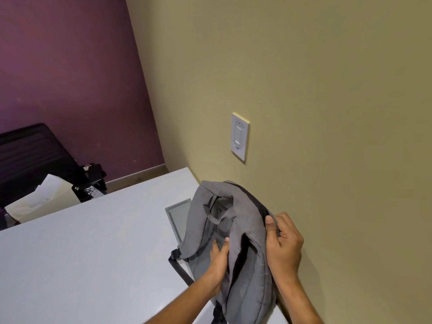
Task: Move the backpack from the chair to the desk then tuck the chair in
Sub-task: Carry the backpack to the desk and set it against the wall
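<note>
A grey backpack (205, 220) lies on the white desk (93, 253), pushed up against the yellow-green wall on the right. Its straps face up and a black strap hangs off its left side. My left hand (218, 260) lies flat on the bag's padded back, partly tucked under a shoulder strap. Over at the wall side, my right hand (282, 242) pinches the bag's upper edge with thumb on top. A black chair back (30, 153) shows at the far left beyond the desk. Its seat is hidden.
A grey recessed panel (176, 216) is set into the desk, partly under the backpack. A light switch (239, 136) sits on the wall above the bag. White paper or a bag (44, 199) and black items (93, 181) lie beyond the desk's far edge.
</note>
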